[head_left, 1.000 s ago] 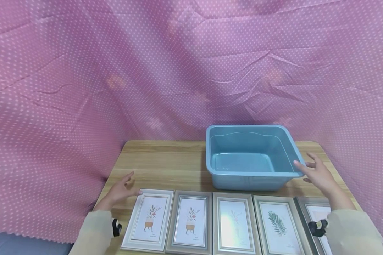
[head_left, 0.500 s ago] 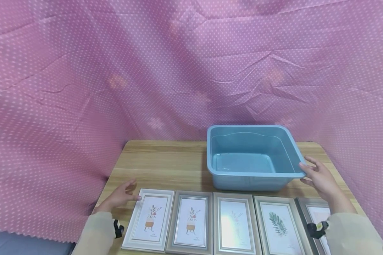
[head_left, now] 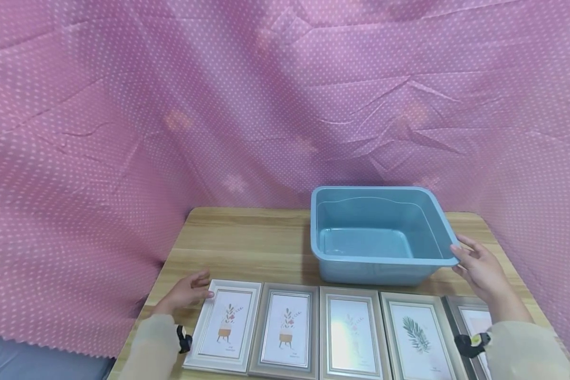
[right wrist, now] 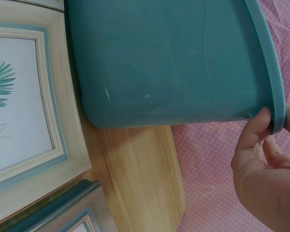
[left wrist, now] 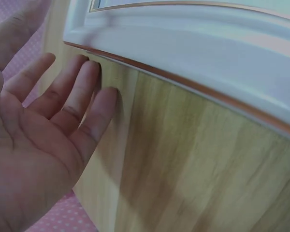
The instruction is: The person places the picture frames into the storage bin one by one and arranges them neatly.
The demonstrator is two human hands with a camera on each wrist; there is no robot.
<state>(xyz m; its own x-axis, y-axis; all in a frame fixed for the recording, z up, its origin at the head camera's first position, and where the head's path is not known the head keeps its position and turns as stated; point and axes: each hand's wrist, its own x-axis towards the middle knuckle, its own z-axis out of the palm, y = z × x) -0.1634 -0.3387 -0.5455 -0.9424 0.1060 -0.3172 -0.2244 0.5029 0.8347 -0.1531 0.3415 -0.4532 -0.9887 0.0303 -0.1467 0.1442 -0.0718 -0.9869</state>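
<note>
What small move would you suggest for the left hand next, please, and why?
Perhaps grip the white-framed picture with the left hand: its fingers lie loosely beside that edge, while the right hand holds the blue tub.

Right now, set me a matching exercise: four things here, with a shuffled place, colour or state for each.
Things:
1. tub
2. leftmost picture frame
3. left hand
4. right hand

Matches:
A. pinching the tub's rim
B. white
C. just left of the leftmost picture frame
D. blue

Pairs: 1-D, 2-B, 3-C, 4-A
</note>
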